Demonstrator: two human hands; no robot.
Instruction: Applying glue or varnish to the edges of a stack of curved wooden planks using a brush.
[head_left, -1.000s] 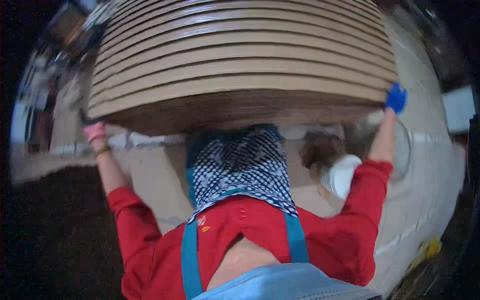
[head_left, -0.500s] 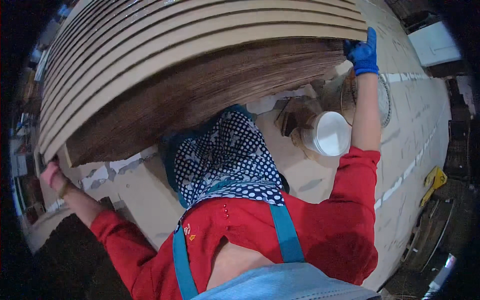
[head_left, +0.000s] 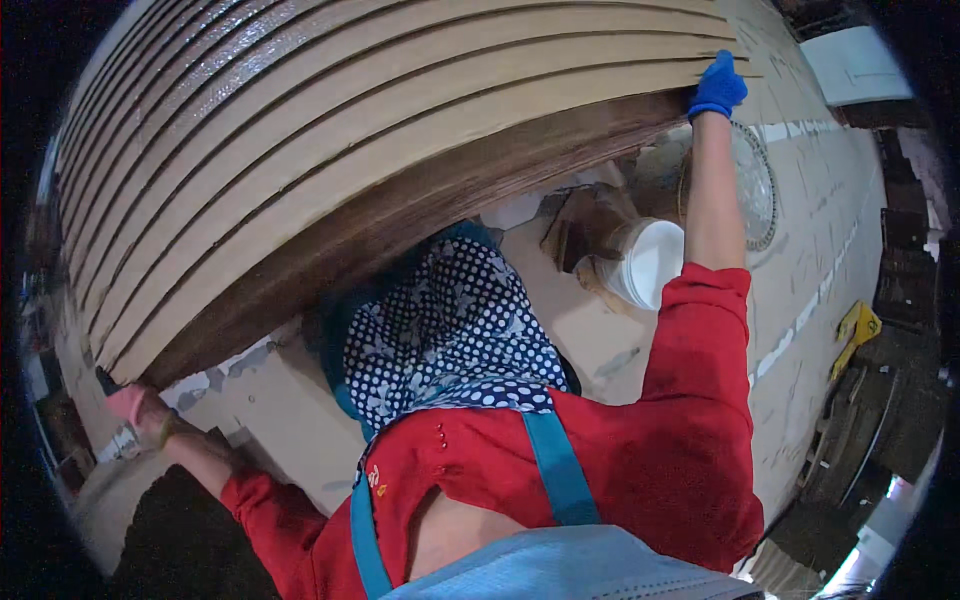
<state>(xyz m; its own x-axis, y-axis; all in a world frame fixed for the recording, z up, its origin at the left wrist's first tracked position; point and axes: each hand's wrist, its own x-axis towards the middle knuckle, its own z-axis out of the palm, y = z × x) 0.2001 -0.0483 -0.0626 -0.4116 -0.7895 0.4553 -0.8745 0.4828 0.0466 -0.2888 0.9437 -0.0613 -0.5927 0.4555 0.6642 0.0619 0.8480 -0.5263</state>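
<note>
Long beige boards (head_left: 400, 139) lie in overlapping, stepped rows with dark edges across the upper view; the farther ones look glossy. Below their near edge shows the dark brown side of a stack (head_left: 300, 277). My left hand (head_left: 140, 410), in a pink glove, is closed at the left end of the nearest boards, its fingertips partly hidden. At their right end, my right hand (head_left: 718, 88) in a blue glove is closed over the board ends. Which single board each hand grips cannot be made out.
A white bucket (head_left: 655, 265) stands on the floor right of my polka-dot apron. Beside my right forearm is a round, rimmed container (head_left: 757, 190). A yellow object (head_left: 856, 335) lies farther right, near dark stacked material (head_left: 865, 430). A pale panel (head_left: 856, 65) is at the far right.
The near boards have come toward me, covering more of the brown side. My left hand has moved nearer with their left end; my right hand has shifted slightly left and closed its thumb down.
</note>
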